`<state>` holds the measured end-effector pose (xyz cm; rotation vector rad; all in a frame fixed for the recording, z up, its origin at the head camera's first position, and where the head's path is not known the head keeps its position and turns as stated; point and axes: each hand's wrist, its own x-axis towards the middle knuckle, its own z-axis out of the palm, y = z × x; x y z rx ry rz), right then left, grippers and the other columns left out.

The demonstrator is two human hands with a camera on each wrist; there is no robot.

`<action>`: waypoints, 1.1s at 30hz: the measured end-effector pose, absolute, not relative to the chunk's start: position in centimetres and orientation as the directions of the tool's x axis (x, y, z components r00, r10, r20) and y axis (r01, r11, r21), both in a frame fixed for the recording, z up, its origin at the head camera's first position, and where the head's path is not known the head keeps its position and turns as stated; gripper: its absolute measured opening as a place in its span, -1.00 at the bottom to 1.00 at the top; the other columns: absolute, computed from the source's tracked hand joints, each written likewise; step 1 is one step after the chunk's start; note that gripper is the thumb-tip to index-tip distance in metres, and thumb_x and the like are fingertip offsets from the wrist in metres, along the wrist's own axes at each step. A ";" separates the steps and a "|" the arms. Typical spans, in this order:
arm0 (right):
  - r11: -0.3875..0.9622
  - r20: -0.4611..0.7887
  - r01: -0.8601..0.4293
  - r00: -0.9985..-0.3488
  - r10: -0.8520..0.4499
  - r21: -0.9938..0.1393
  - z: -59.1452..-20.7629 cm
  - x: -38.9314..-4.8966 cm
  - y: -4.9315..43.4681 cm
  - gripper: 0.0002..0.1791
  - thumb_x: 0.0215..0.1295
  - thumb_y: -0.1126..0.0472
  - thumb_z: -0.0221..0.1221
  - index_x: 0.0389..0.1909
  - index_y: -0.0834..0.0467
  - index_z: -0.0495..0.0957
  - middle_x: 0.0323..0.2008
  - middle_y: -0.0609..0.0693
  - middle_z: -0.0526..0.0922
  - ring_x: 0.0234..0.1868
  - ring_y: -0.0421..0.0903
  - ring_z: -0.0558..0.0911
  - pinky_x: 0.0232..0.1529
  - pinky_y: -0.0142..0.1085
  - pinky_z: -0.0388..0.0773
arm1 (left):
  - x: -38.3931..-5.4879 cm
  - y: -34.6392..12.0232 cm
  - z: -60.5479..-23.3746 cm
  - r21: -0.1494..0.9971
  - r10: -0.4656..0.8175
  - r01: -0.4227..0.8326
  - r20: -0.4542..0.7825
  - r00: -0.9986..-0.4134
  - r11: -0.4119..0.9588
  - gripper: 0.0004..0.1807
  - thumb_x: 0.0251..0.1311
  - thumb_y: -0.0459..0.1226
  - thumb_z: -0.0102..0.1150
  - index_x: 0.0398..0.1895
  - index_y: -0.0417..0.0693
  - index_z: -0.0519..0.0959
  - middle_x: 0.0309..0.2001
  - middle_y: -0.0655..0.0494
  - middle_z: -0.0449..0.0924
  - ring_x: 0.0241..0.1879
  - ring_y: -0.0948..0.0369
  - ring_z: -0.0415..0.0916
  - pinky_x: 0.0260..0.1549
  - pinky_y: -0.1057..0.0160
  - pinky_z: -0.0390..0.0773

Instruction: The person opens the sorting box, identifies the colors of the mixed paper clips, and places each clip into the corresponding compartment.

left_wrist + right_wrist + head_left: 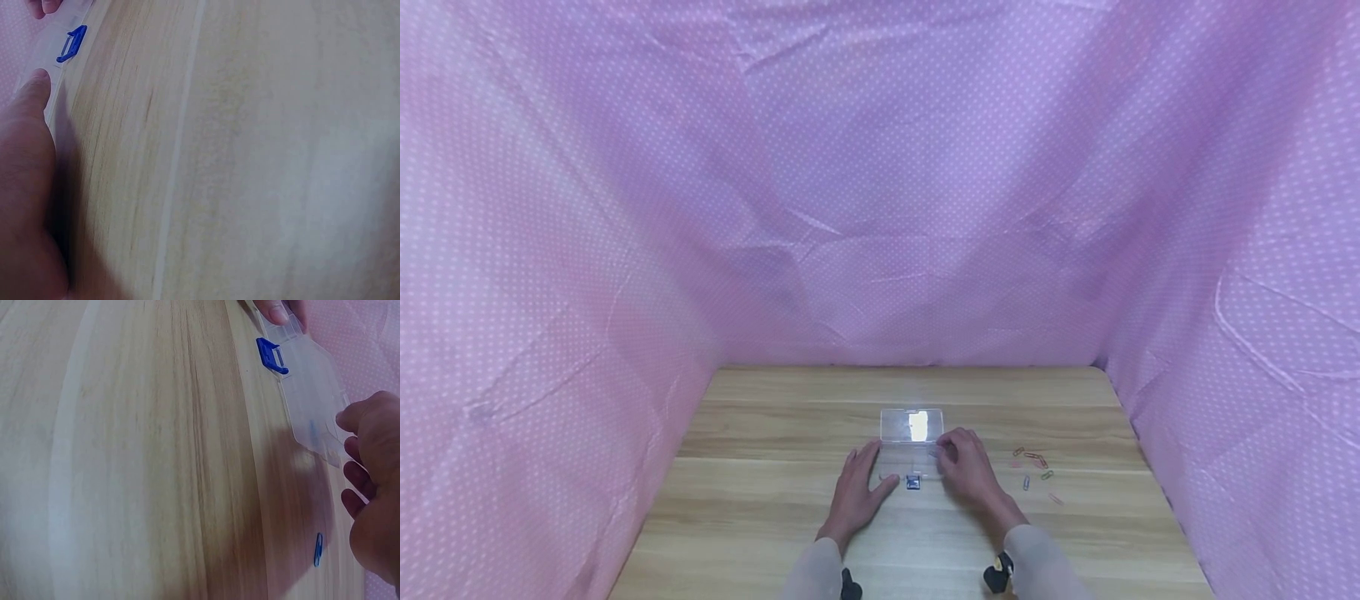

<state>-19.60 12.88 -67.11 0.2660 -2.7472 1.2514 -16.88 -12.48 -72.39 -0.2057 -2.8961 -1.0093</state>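
A clear plastic box lies on the table with its transparent lid folded back on the far side. At its front edge is a blue latch. My left hand rests against the box's left end, fingers extended along the side and thumb at the front edge. Over the right end is my right hand, its fingers bent and its thumb at the box; I cannot tell whether the fingertips pinch anything. A faint blue shape shows through the box wall near that thumb.
Right of my right hand, several coloured paper clips lie scattered on the wooden table. A blue paper clip is the closest to that hand. Pink dotted cloth hangs around the table's back and sides.
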 end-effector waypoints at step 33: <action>0.679 0.135 -0.225 -0.974 -0.184 -0.699 -67.0 -18.1 14.5 -0.47 0.26 0.02 0.42 0.20 0.12 0.60 0.18 0.07 0.66 0.29 0.07 0.55 0.48 0.10 0.45 | -16.6 -12.4 -72.2 0.633 0.093 0.135 0.099 -0.991 0.762 -0.14 0.31 0.29 0.20 0.59 0.20 0.26 0.56 0.14 0.34 0.60 -0.08 0.19 0.62 -0.22 0.17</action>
